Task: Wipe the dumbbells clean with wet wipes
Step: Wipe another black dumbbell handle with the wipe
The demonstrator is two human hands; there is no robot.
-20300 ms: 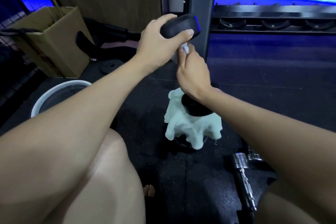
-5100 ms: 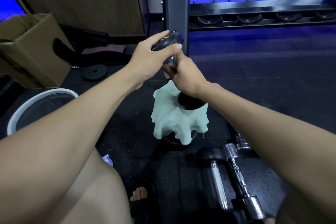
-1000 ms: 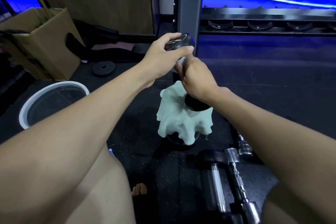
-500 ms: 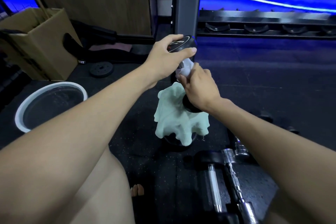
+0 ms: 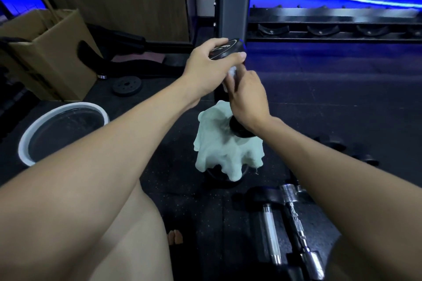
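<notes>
A black dumbbell (image 5: 228,49) stands upright, its lower head (image 5: 239,130) resting on a pale green cloth (image 5: 225,150) draped over a dark object on the floor. My left hand (image 5: 210,68) grips the dumbbell's top head from above. My right hand (image 5: 247,96) is wrapped round the handle with a white wet wipe (image 5: 233,73) showing between the fingers. The handle itself is hidden by my right hand.
A white-rimmed basin (image 5: 66,109) sits on the floor at left, a cardboard box (image 5: 50,52) behind it. Another dumbbell (image 5: 269,228) and a chrome bar (image 5: 299,230) lie at lower right. A grey rack post (image 5: 233,2) and a dumbbell rack (image 5: 333,29) stand behind. A small weight plate (image 5: 126,85) lies near the box.
My right hand has slid slightly up the handle with the wipe, which shows less than half a second ago. My left hand keeps its grip on the top head.
</notes>
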